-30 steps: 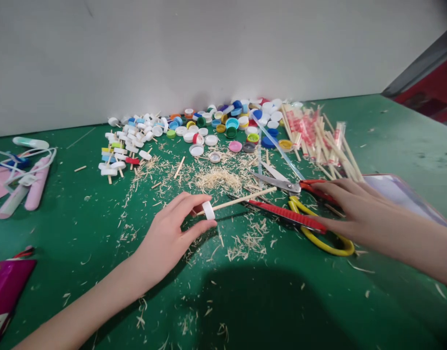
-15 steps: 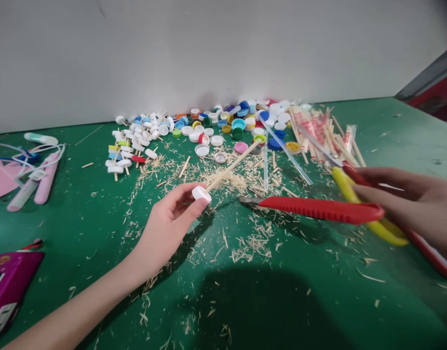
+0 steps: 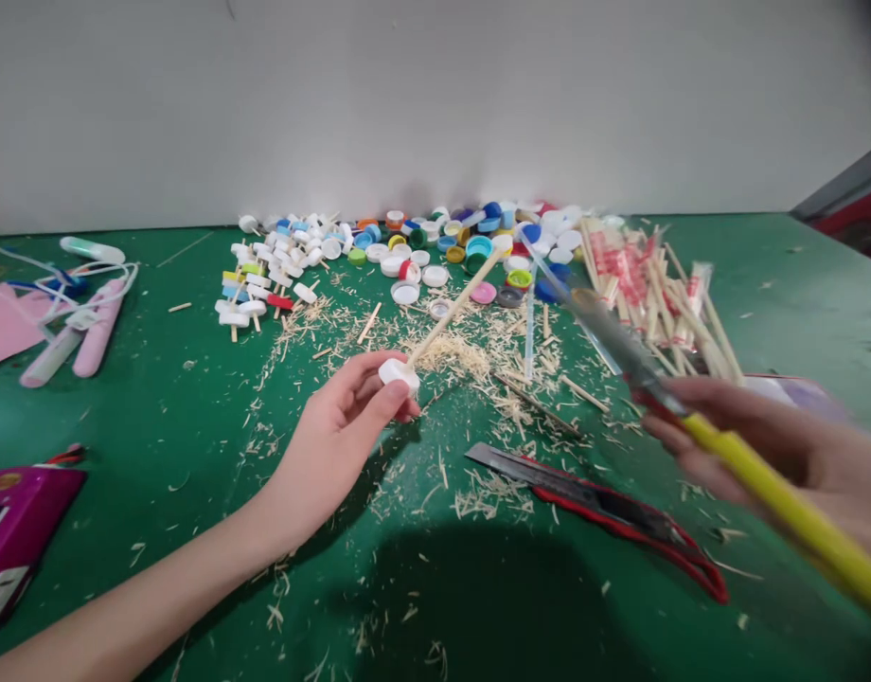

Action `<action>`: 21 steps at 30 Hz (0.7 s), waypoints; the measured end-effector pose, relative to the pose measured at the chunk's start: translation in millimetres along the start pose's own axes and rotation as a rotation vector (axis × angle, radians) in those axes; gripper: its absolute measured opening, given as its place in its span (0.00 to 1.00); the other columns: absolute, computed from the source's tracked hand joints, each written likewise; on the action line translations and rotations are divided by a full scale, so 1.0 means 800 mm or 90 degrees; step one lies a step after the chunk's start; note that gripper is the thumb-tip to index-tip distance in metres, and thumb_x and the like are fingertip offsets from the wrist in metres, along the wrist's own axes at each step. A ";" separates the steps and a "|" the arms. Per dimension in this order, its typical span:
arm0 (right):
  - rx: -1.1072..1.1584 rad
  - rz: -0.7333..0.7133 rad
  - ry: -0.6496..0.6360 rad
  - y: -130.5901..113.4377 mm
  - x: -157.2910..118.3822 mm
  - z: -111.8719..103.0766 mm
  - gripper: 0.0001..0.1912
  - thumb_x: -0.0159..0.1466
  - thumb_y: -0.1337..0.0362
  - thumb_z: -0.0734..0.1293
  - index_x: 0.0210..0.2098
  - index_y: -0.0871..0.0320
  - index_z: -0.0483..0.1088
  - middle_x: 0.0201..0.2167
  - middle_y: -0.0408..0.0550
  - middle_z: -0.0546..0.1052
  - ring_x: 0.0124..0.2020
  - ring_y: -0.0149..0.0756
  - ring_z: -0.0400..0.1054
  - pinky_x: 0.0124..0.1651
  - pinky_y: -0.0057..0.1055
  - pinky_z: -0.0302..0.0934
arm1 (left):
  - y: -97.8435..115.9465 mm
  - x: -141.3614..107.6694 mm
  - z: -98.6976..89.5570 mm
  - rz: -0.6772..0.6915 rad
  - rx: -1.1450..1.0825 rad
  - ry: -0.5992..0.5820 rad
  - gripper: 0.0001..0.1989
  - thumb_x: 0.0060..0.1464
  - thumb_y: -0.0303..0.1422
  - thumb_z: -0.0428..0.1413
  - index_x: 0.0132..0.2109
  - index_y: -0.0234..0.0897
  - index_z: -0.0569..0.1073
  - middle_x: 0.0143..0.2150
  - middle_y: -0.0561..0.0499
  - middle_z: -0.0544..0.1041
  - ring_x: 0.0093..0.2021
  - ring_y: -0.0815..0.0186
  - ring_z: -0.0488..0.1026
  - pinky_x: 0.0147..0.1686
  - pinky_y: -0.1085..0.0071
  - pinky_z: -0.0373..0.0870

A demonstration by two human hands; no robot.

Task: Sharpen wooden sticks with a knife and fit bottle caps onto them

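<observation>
My left hand (image 3: pixel 336 445) pinches a white bottle cap (image 3: pixel 399 372) with a long wooden stick (image 3: pixel 453 308) pushed through it; the stick points up and away toward the cap pile. My right hand (image 3: pixel 776 445) grips yellow-handled scissors (image 3: pixel 783 502), held above the table and blurred, blades pointing up-left. A red utility knife (image 3: pixel 606 507) with its blade out lies on the green table (image 3: pixel 194 445) between the hands, touched by neither.
A pile of coloured bottle caps (image 3: pixel 478 246) sits by the wall, with caps on short sticks (image 3: pixel 265 284) to its left. Wrapped chopsticks (image 3: pixel 655 284) lie at the right. Wood shavings (image 3: pixel 456 355) litter the middle. Pink items (image 3: pixel 87 332) and a magenta box (image 3: pixel 16 530) lie far left.
My right hand picked the scissors up off the table and raised them. The red knife now lies free, nearer me. My left hand swung the stick from pointing right to pointing away.
</observation>
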State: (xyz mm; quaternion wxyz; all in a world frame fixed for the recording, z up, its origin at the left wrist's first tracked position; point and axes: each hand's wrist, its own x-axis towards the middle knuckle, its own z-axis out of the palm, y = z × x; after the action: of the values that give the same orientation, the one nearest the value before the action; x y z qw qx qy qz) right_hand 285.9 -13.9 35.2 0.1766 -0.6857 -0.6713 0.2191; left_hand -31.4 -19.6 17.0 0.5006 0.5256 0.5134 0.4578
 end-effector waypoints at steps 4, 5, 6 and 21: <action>0.073 0.006 -0.083 -0.019 -0.016 0.021 0.31 0.48 0.33 0.69 0.42 0.46 0.71 0.29 0.48 0.77 0.24 0.40 0.70 0.28 0.37 0.70 | -0.002 -0.003 0.004 -0.018 -0.061 -0.024 0.13 0.61 0.40 0.55 0.50 0.41 0.72 0.37 0.52 0.80 0.37 0.72 0.79 0.43 0.76 0.80; 0.082 0.003 -0.093 -0.024 -0.017 0.024 0.31 0.47 0.35 0.70 0.42 0.47 0.71 0.30 0.48 0.78 0.26 0.42 0.71 0.29 0.38 0.70 | -0.003 -0.003 0.005 -0.021 -0.063 -0.031 0.13 0.61 0.40 0.55 0.50 0.41 0.72 0.37 0.52 0.80 0.37 0.72 0.79 0.43 0.76 0.80; 0.089 -0.002 -0.103 -0.028 -0.018 0.026 0.30 0.48 0.36 0.71 0.42 0.47 0.71 0.31 0.48 0.78 0.27 0.42 0.72 0.30 0.39 0.71 | -0.003 -0.003 0.006 -0.026 -0.063 -0.038 0.14 0.61 0.40 0.56 0.50 0.41 0.73 0.37 0.52 0.80 0.37 0.72 0.79 0.43 0.77 0.79; 0.136 0.046 -0.217 -0.059 -0.016 0.033 0.28 0.48 0.44 0.69 0.44 0.50 0.72 0.39 0.51 0.80 0.34 0.45 0.76 0.35 0.36 0.74 | 0.003 -0.010 0.015 -0.079 -0.047 -0.139 0.11 0.61 0.37 0.55 0.50 0.42 0.74 0.37 0.54 0.80 0.36 0.76 0.78 0.39 0.83 0.77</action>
State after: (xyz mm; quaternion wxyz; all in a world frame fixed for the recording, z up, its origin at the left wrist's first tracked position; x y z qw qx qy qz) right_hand 231.4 -26.4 39.0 0.1241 -0.6396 -0.6392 0.4086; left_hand -20.0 -28.3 18.4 0.6001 0.5207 0.4702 0.3843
